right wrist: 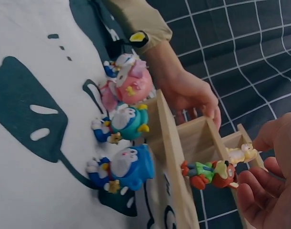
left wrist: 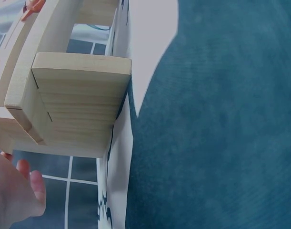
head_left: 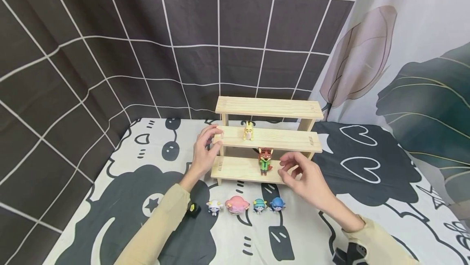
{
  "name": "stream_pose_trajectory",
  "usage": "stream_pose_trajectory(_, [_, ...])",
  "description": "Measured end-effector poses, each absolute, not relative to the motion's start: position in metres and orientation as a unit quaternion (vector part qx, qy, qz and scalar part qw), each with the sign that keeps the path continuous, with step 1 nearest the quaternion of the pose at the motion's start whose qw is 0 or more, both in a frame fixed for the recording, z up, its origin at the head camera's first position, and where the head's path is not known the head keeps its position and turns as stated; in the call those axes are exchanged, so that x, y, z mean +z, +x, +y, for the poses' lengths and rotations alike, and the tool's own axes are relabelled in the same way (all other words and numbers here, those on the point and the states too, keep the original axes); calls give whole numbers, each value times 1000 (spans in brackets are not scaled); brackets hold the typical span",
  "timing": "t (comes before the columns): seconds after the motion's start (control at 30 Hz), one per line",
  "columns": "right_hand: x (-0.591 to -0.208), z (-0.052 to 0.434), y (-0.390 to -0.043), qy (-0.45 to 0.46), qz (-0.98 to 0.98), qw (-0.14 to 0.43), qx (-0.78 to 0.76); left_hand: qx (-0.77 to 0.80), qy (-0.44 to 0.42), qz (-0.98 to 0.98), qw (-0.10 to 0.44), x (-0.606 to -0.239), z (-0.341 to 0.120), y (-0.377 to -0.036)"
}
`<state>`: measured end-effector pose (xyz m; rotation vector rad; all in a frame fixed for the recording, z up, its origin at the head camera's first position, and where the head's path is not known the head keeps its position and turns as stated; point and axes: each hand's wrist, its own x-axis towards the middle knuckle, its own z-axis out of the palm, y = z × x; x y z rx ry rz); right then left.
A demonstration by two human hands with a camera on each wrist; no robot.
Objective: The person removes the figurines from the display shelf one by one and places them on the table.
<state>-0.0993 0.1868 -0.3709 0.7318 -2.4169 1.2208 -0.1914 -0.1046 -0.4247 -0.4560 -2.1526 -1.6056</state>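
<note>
A three-tier wooden display shelf [head_left: 269, 108] stands on the patterned cloth. At its left side, my left hand [head_left: 206, 150] holds the end of the middle tier between thumb and fingers. A fox figurine [head_left: 264, 162] in a green shirt stands upright on the lowest tier. Just right of it is my right hand [head_left: 302, 175], fingers loosely bent, thumb apart, nothing between them. A small yellow figurine [head_left: 248, 131] sits on the middle tier, left of centre. In the left wrist view, only part of the left hand [left wrist: 16, 191] shows beneath the shelf's side [left wrist: 83, 90].
In front of the shelf, a white figurine [head_left: 214, 206], a pink one [head_left: 237, 205], a teal one [head_left: 259, 205] and a blue one [head_left: 277, 204] stand in a row on the cloth [head_left: 253, 240]. A dark gridded curtain [head_left: 191, 65] hangs behind.
</note>
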Motion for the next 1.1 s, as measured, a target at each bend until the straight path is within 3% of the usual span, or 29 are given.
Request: stream_pose_trajectory(1.1, [-351, 164, -160, 251, -843, 160, 448, -580, -162, -770, 212, -425, -103, -191])
